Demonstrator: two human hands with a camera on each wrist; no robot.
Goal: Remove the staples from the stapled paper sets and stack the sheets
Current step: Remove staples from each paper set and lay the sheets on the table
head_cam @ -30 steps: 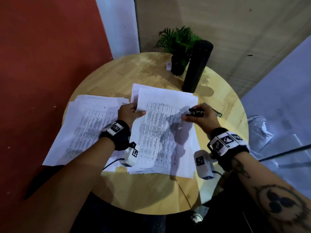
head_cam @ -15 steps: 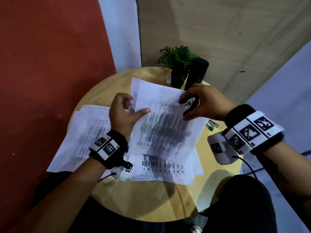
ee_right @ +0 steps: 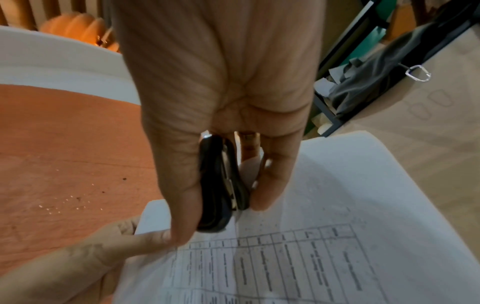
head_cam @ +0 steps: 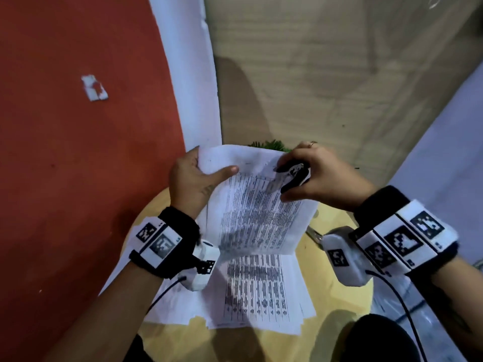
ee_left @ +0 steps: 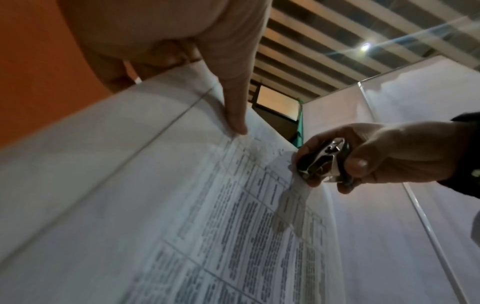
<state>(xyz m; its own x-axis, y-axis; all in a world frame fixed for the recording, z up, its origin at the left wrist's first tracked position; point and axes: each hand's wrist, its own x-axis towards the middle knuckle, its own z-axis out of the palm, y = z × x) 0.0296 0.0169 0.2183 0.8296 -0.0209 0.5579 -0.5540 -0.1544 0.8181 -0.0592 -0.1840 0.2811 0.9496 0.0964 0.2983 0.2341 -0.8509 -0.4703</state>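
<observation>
Left hand point(head_cam: 192, 178) gripping the upper left corner of the paper set point(head_cam: 251, 205), thumb laid across the printed face, fingers point(ee_right: 124, 228) curled behind the sheet. Set lifted clear of the bench point(head_cam: 337, 304), tilted up toward the head camera. Below it, loose sheets point(head_cam: 258, 291) lying in a rough pile on the bench. At the set's upper right corner, staple remover point(head_cam: 292, 173) touching the paper, clamped between thumb and fingers point(ee_left: 311, 144) of the right hand point(head_cam: 326, 176).

White sheets point(head_cam: 251, 220), black tables; seemingly black-and-silver staple remover point(head_cam: 292, 176).
</observation>
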